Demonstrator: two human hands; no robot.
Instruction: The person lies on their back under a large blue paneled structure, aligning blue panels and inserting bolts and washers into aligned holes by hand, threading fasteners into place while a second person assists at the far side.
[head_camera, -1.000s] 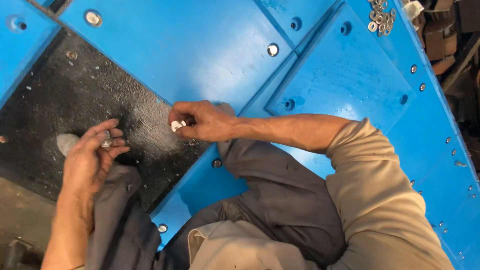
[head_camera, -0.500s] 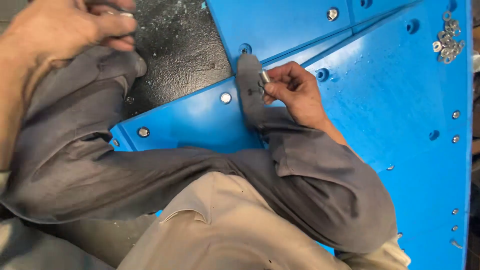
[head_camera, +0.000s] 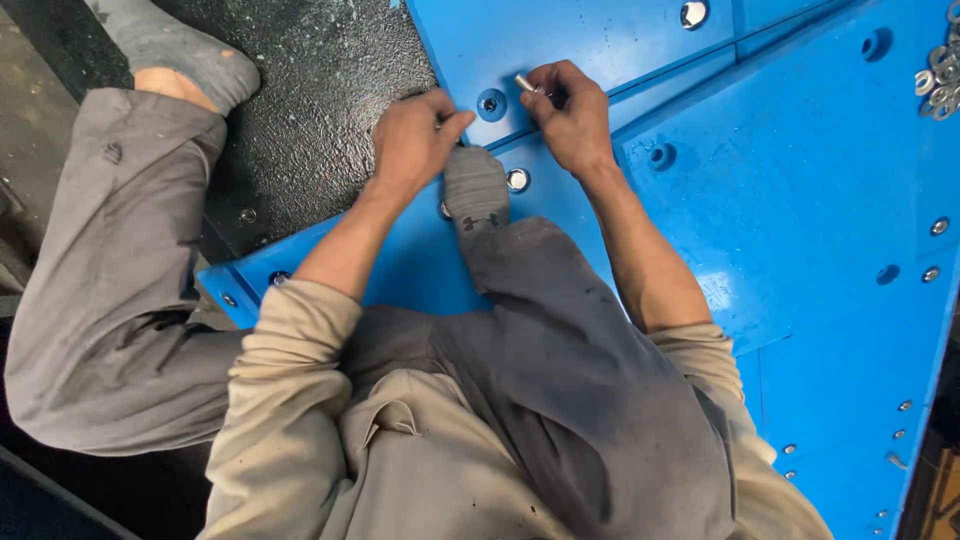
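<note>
Bolt (head_camera: 527, 83) in right hand (head_camera: 570, 118), just right of empty hole (head_camera: 490, 104); left hand (head_camera: 410, 140) left of hole; washer pile (head_camera: 940, 80) far right on panel (head_camera: 800, 200).

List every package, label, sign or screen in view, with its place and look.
No packages, signs or screens.
Sock logo: small white emblem on the grey sock resting on the blue panel, just below the left hand.
</note>
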